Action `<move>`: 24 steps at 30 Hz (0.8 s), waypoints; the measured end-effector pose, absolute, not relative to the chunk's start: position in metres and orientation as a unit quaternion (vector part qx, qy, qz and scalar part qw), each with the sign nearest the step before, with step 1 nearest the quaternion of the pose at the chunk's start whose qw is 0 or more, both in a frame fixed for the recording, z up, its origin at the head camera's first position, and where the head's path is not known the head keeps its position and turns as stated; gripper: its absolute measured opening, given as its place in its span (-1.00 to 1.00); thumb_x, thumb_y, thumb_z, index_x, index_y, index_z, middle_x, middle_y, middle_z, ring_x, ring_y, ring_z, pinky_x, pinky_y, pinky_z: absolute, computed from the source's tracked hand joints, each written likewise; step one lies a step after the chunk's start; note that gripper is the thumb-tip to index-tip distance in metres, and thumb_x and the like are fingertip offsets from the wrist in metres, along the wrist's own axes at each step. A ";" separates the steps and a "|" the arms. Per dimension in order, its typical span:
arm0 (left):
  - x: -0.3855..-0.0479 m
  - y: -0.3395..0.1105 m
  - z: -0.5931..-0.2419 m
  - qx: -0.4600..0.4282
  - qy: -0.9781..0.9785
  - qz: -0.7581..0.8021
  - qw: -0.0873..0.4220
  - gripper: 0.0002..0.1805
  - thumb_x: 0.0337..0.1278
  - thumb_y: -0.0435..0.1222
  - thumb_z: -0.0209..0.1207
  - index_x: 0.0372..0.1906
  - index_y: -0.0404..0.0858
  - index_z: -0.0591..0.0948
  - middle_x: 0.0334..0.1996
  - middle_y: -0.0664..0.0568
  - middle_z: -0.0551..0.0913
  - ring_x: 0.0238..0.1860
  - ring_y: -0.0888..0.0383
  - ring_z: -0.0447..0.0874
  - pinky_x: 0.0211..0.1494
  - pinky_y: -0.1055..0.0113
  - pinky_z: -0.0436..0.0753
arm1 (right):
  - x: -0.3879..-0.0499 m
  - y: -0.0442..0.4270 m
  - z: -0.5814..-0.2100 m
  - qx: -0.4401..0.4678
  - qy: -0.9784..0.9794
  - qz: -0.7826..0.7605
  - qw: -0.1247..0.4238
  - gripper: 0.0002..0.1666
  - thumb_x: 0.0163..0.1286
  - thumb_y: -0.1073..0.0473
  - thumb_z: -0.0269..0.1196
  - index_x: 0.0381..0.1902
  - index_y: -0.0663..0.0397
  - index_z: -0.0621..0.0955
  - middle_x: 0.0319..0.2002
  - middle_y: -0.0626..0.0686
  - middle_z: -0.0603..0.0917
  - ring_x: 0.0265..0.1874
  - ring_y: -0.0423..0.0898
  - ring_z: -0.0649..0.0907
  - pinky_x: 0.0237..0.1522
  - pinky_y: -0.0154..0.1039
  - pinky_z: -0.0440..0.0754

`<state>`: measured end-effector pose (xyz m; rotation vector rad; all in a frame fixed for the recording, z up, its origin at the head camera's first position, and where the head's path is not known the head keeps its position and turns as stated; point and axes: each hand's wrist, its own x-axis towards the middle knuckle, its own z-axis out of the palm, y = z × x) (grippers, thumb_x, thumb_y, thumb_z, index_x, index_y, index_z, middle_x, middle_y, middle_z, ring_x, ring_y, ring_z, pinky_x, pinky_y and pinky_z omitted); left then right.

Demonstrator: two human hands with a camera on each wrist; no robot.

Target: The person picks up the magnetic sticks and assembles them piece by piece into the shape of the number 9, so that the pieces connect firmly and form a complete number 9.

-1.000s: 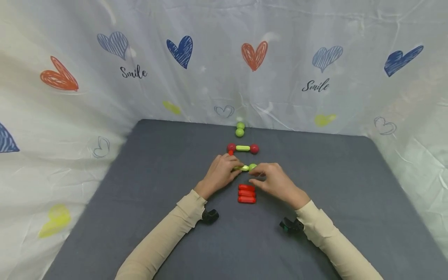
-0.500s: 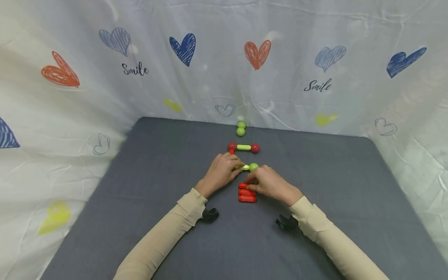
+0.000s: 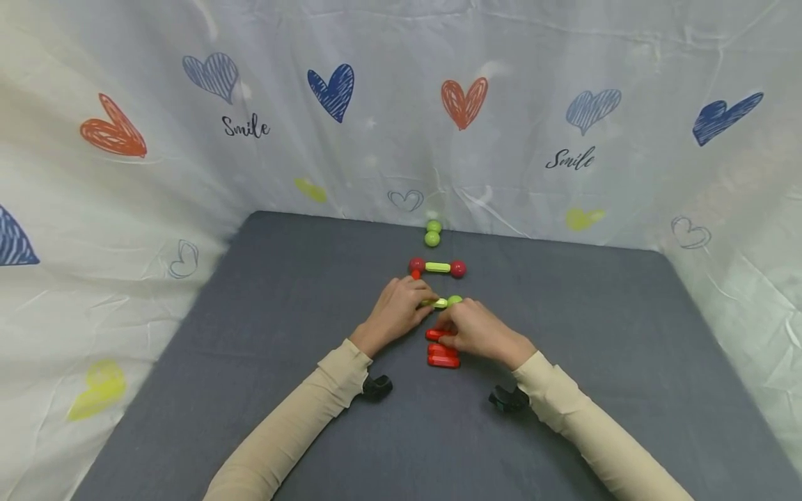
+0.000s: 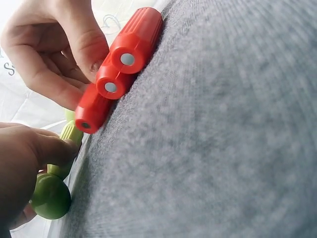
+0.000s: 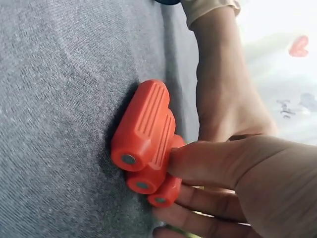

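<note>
In the head view my left hand pinches a yellow-green magnetic rod lying on the table. A green ball sits at its right end, and another green ball shows at the other end in the left wrist view. Nearer to me lie three red magnetic rods side by side. My right hand pinches the farthest red rod between thumb and fingers. That rod sticks out slightly left of the other two red rods. Fingers hide much of it in the head view.
Beyond the hands, a yellow-green rod joins two dark red balls. A red piece runs from the left ball toward my left hand. Two green balls touch near the far table edge, before a heart-printed curtain.
My right hand has come from beside the right green ball down to the red rods and taken hold of the farthest one, which has shifted slightly left. The left hand has stayed in place.
</note>
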<state>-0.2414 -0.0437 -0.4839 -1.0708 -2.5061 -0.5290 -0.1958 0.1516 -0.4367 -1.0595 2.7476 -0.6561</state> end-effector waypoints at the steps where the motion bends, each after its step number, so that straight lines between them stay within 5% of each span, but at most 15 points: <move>1: -0.241 -0.044 -0.484 -0.379 -0.888 -0.188 0.182 -0.83 0.15 -0.19 0.42 -0.14 -0.04 0.81 -0.23 0.18 0.72 -0.22 0.20 0.57 -0.33 0.34 0.40 | -0.195 0.152 -0.436 -0.349 0.909 -0.221 0.058 -0.90 0.18 0.29 0.46 -0.32 0.04 0.77 -0.47 -0.20 0.64 -0.56 -0.29 0.52 -0.49 -0.34 0.53; 15: -0.240 -0.046 -0.482 -0.378 -0.887 -0.191 0.184 -0.83 0.13 -0.22 0.43 -0.16 -0.06 0.80 -0.23 0.17 0.72 -0.22 0.19 0.58 -0.32 0.33 0.40 | -0.219 0.188 -0.422 -0.199 0.904 -0.372 -0.067 -0.86 0.19 0.25 0.48 -0.27 0.10 0.77 -0.39 -0.02 0.75 -0.47 -0.15 0.71 -0.41 -0.20 0.67; 24: -0.240 -0.045 -0.484 -0.378 -0.884 -0.200 0.189 -0.85 0.12 -0.25 0.42 -0.19 -0.07 0.79 -0.24 0.14 0.71 -0.24 0.19 0.57 -0.35 0.32 0.38 | -0.240 0.192 -0.440 -0.084 0.899 -0.426 -0.050 -0.82 0.22 0.14 0.46 -0.31 0.14 0.76 -0.41 0.03 0.76 -0.46 -0.08 0.72 -0.44 -0.19 0.64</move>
